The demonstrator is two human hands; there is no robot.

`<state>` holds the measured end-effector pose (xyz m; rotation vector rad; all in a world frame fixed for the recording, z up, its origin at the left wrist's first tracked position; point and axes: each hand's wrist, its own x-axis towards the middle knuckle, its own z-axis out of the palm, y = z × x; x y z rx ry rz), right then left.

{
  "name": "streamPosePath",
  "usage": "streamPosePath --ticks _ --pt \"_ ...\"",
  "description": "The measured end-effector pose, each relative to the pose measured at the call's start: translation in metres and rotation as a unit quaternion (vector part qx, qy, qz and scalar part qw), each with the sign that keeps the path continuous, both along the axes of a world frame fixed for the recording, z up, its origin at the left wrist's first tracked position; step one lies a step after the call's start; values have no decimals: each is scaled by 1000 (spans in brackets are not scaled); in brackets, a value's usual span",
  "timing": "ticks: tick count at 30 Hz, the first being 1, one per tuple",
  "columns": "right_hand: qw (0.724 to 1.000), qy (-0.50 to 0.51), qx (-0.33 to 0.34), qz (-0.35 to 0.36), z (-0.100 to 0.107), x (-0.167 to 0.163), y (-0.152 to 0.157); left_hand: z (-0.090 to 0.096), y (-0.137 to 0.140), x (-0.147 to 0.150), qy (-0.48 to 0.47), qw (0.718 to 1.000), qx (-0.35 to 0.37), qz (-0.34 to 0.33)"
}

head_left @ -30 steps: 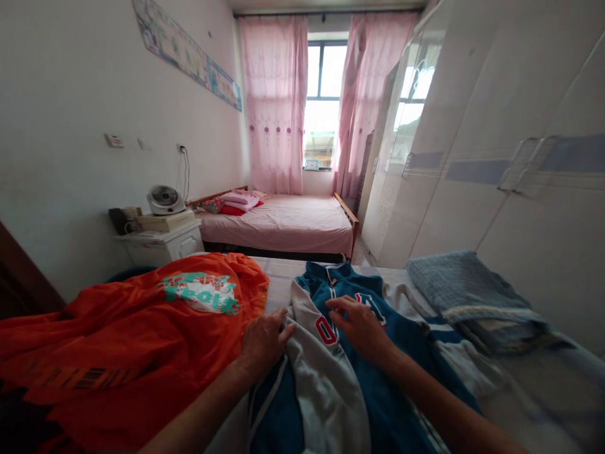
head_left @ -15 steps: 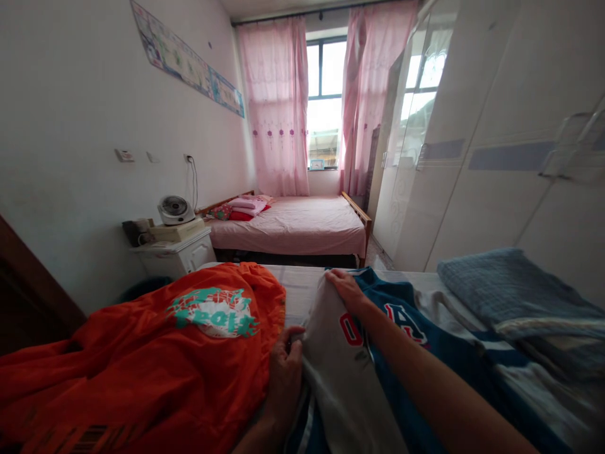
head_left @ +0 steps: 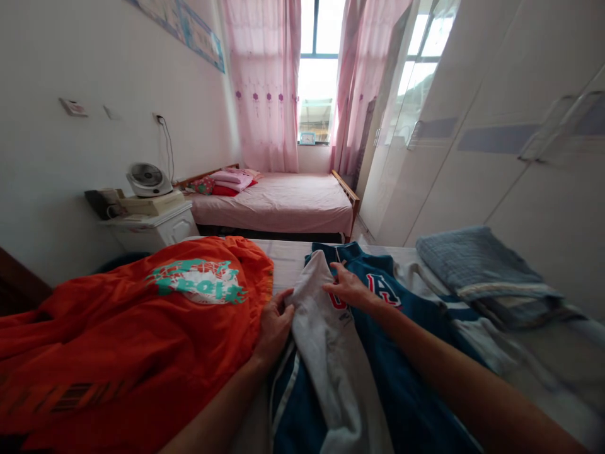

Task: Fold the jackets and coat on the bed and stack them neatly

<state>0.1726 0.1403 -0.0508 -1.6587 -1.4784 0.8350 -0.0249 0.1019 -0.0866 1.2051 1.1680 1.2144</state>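
With the left hand (head_left: 275,321) pinching the long grey cloth sleeve (head_left: 316,328) and the right hand (head_left: 353,290) half-curled, hold unclear, the apparent fold next needs smoothing.

— Light source?
— The tall, blue-framed glass window (head_left: 319,79), blown out white. Right of it, the glossy white wardrobe (head_left: 477,107) mirrors glare.
— Edges?
— Stretched, softer. Below-left of the window, the orange cloth garment (head_left: 127,328) darkens.

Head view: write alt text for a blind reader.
Bare left hand and right hand are at the grey sleeve of a blue lettered jacket, lying between an orange printed garment and folded bluish cloth; a wooden bed with pink sheets stands beyond.
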Motion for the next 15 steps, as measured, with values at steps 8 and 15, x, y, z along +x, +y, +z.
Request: streamPosePath --ticks 8,15 --pt "981 172 -86 -7 20 2 -52 6 -1 -6 -54 998 -39 -9" --pt "961 256 -94 35 2 -13 -186 12 -2 -6 -57 994 -62 -74"
